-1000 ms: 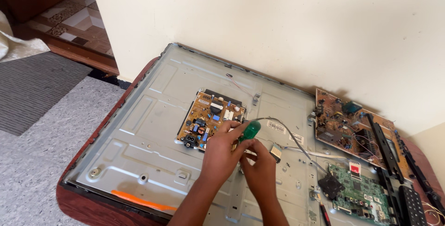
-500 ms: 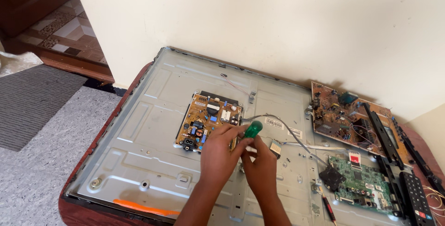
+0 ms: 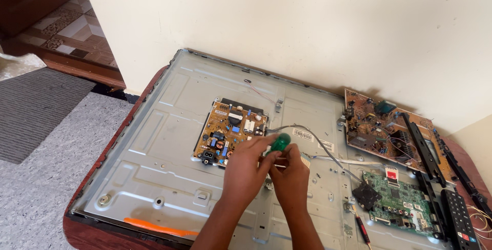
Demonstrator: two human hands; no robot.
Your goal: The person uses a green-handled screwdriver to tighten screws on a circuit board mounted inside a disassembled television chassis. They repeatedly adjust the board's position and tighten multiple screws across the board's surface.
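A green-handled screwdriver (image 3: 280, 142) is held upright over the grey metal back panel (image 3: 154, 142) of a flat television laid face down on the tabletop (image 3: 82, 229), just beside the lower right corner of the yellow-brown power board (image 3: 230, 129). The handle is judged light, rigid and smooth, somewhat slippery plastic; it is best taken around the bulbous top, where it is gripped now. The shaft and tip are hidden behind the hands, so contact with a screw cannot be confirmed. The left hand (image 3: 246, 170) is raised from below, its fingers (image 3: 256, 145) curled closed about the handle's left side. The right hand (image 3: 292, 178) is set against it, fingers bent shut toward the shaft below the handle; what exactly is pinched there cannot be told. Both wrists are angled upward from the near edge, forearms close together. A grey cable (image 3: 318, 142) is seen running right from the hands toward a green main board (image 3: 397, 201). The boards are judged fragile. A brown circuit board (image 3: 374, 127) and a black remote (image 3: 458, 219) lie well apart at right.
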